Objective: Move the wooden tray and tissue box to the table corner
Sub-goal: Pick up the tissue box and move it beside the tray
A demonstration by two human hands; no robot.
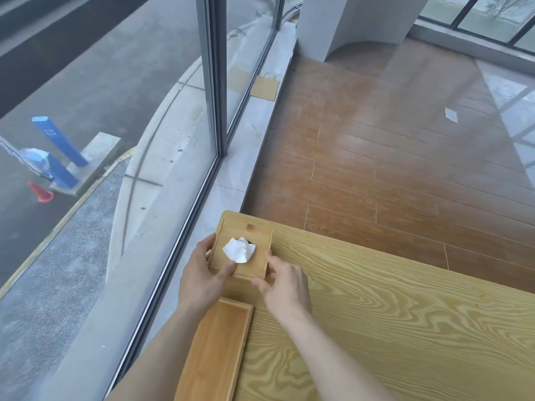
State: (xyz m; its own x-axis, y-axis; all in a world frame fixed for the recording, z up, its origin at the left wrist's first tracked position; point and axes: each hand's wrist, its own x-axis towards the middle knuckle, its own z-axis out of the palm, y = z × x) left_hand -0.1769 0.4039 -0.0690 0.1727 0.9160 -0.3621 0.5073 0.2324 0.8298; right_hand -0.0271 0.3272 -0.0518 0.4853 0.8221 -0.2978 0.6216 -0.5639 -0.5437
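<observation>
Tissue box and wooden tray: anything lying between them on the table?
No. The head view shows only bare table between the tissue box and the wooden tray; the left hand hangs over that gap.

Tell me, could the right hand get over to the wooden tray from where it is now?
Probably yes. The right hand rests on the tissue box, and the wooden tray lies just nearer the person, with bare table between; only the left forearm lies along the tray's far side.
</observation>
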